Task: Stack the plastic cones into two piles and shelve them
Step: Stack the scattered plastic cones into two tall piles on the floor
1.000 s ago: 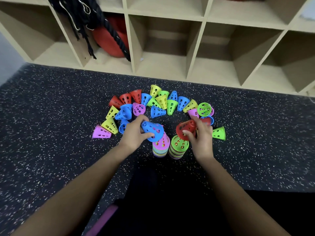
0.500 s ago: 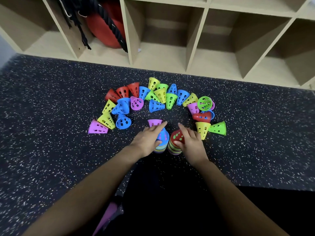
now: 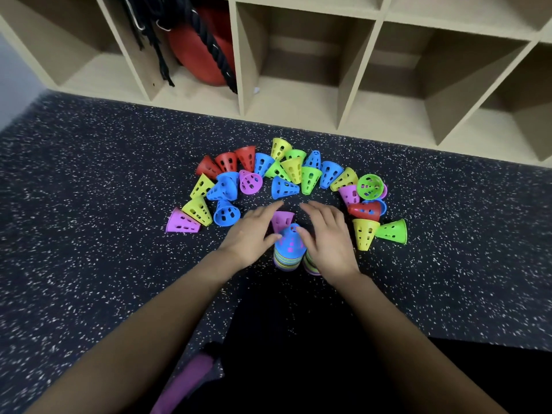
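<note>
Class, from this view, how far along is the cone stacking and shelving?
Done: two piles begun, the left pile blue-topped, the right pile half hidden. In hand: nothing; left hand and right hand open above them. Left: loose cones on the floor; shelf shows none.

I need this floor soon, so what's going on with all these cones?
A person is stacking plastic cones on the floor. Two piles stand side by side: the left pile, topped blue, and the right pile, mostly hidden under the right hand. Both hands are open, the left hand beside a pink cone. Many loose cones lie in an arc; no cone is seen on the shelf.
</note>
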